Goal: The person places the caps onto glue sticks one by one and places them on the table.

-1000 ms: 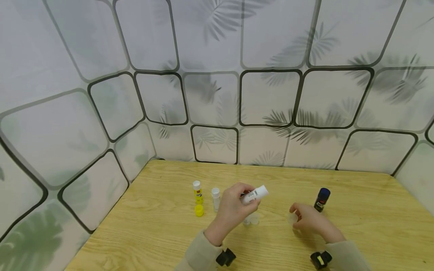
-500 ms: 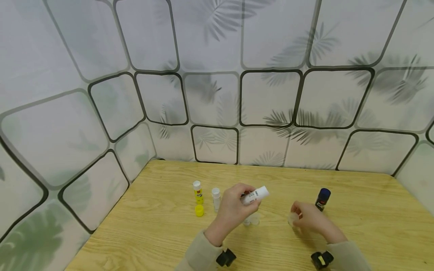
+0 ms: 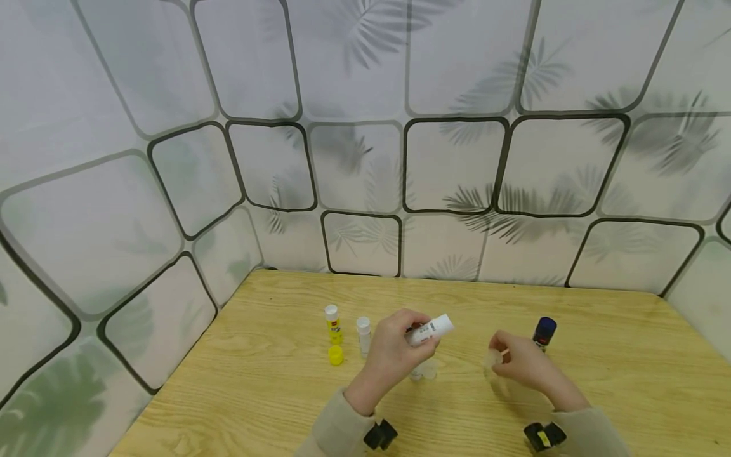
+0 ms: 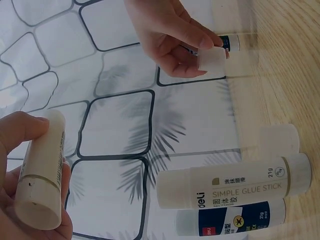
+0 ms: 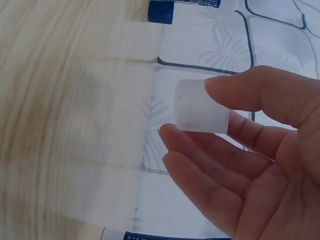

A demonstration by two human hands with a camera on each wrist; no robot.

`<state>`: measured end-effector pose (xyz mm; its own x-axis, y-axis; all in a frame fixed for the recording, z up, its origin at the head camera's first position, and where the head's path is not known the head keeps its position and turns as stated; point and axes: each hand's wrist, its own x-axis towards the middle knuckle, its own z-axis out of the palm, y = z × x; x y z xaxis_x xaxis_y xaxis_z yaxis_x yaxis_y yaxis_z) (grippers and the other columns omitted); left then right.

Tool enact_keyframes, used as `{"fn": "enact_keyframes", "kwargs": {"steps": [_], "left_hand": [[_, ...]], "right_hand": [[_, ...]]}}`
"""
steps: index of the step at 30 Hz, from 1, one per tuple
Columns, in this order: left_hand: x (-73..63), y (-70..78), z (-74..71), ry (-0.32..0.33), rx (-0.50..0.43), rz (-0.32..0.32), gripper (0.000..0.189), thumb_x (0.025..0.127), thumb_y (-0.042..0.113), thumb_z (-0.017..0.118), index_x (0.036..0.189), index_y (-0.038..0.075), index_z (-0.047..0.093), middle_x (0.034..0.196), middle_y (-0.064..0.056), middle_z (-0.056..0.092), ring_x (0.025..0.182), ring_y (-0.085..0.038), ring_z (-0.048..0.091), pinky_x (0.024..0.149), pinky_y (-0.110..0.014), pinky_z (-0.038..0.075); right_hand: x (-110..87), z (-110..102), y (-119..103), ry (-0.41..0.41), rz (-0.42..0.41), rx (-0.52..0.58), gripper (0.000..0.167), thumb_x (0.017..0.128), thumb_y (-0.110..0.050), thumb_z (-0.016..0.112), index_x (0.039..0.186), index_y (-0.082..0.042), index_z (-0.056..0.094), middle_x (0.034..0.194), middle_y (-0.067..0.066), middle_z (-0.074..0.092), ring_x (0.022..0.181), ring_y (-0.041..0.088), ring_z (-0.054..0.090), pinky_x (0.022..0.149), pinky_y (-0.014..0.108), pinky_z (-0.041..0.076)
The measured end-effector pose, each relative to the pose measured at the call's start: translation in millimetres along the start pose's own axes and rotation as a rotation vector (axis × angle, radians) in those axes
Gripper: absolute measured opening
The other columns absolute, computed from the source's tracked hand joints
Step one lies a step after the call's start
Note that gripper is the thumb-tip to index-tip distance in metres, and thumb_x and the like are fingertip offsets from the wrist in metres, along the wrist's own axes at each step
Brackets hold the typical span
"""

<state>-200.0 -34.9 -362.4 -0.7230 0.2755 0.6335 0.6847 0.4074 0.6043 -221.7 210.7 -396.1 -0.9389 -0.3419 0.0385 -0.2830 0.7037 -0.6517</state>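
Note:
My left hand [image 3: 394,346] grips a white glue stick [image 3: 433,329] in the head view, with fingers and thumb wrapped round its tube. The stick is tilted, its printed end pointing up to the right. Over to the right, my right hand [image 3: 525,363] pinches a translucent cap [image 3: 493,359]. The right wrist view shows that ribbed cap [image 5: 202,110] between thumb and fingers, with the other fingers loosely bent below. Under my left hand stand a white "Simple Glue Stick" [image 4: 235,186] and a navy-labelled glue stick [image 4: 225,220], with another translucent cap [image 4: 280,140] beside them.
A yellow glue stick [image 3: 334,327] and its yellow cap [image 3: 335,355] stand on the left of the wooden table [image 3: 274,393]. A dark-blue-capped glue stick [image 3: 545,333] stands behind my right hand. A patterned cloth wall [image 3: 445,247] borders the table's back.
My right hand has risen slightly and shifted a little right, lifting and turning the translucent cap. My left hand and its glue stick have stayed almost still.

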Motion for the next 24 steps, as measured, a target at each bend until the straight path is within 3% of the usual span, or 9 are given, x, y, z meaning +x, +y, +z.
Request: {"fn": "enact_keyframes", "kwargs": {"steps": [14, 24], "left_hand": [[-0.7, 0.5, 0.4, -0.008, 0.003, -0.002, 0.019, 0.073, 0.009, 0.071, 0.090, 0.006, 0.062, 0.084, -0.003, 0.060, 0.070, -0.005, 0.053, 0.059, -0.015, 0.044], [-0.5, 0.2, 2.1, -0.032, 0.016, -0.001, 0.020, 0.074, 0.010, 0.071, 0.091, 0.005, 0.063, 0.083, -0.003, 0.059, 0.069, -0.004, 0.052, 0.058, -0.014, 0.044]], "right_hand": [[-3.7, -5.9, -13.2, 0.064, -0.065, -0.056, 0.026, 0.074, -0.009, 0.069, 0.094, -0.003, 0.054, 0.089, 0.006, 0.059, 0.076, 0.024, 0.058, 0.058, 0.034, 0.048], [-8.7, -9.4, -33.1, 0.143, -0.135, -0.101, 0.024, 0.075, -0.009, 0.069, 0.095, -0.004, 0.056, 0.087, 0.002, 0.059, 0.072, 0.015, 0.055, 0.054, 0.025, 0.044]]}}
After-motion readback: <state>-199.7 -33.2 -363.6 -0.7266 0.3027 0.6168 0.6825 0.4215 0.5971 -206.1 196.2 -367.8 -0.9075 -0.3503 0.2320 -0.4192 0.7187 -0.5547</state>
